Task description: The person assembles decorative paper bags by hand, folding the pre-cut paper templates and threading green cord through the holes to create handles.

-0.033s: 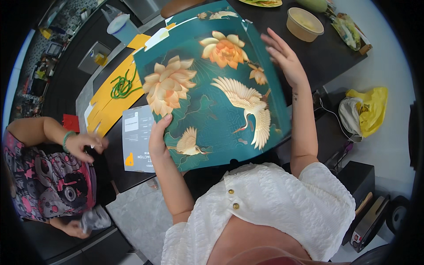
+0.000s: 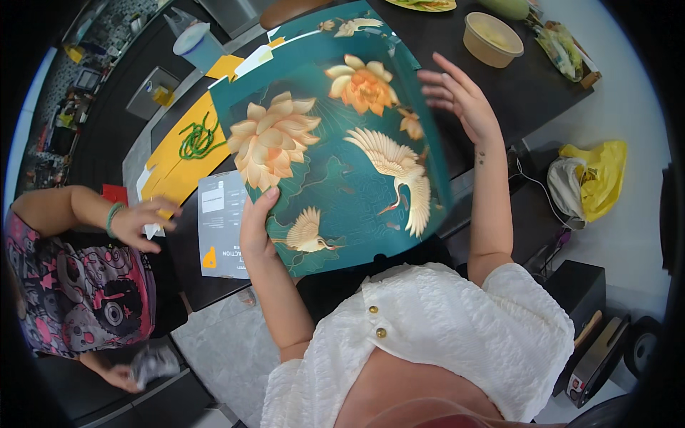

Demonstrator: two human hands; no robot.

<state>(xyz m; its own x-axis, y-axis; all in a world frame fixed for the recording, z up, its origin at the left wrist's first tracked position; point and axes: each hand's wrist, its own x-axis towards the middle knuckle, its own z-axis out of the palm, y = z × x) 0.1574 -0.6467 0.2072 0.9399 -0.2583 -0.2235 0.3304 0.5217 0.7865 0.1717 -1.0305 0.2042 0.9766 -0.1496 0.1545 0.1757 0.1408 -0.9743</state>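
Note:
A large teal cardboard sheet (image 2: pixel 314 210), printed with lotus flowers and cranes, lies tilted in front of me and reaches over the table. My left hand (image 2: pixel 258 221) grips its lower left edge, thumb on the printed face and fingers hidden beneath. Beside the upper right edge, my right hand (image 2: pixel 464 107) is open with its fingers spread. Its fingertips are at or very close to that edge; contact is unclear. Another teal piece (image 2: pixel 303 27) with a similar print sits beyond the sheet.
Yellow card pieces (image 2: pixel 171 167), a green cord (image 2: pixel 200 139) and a grey printed box (image 2: pixel 221 232) are on the dark table to the left. At left a person in a patterned garment (image 2: pixel 93 285) stands close. A round tub (image 2: pixel 492 39) is at far right.
The sheet's right edge has shifted left, and the sheet curves a little more there. My right hand has turned slightly. The other person's upper hand has moved.

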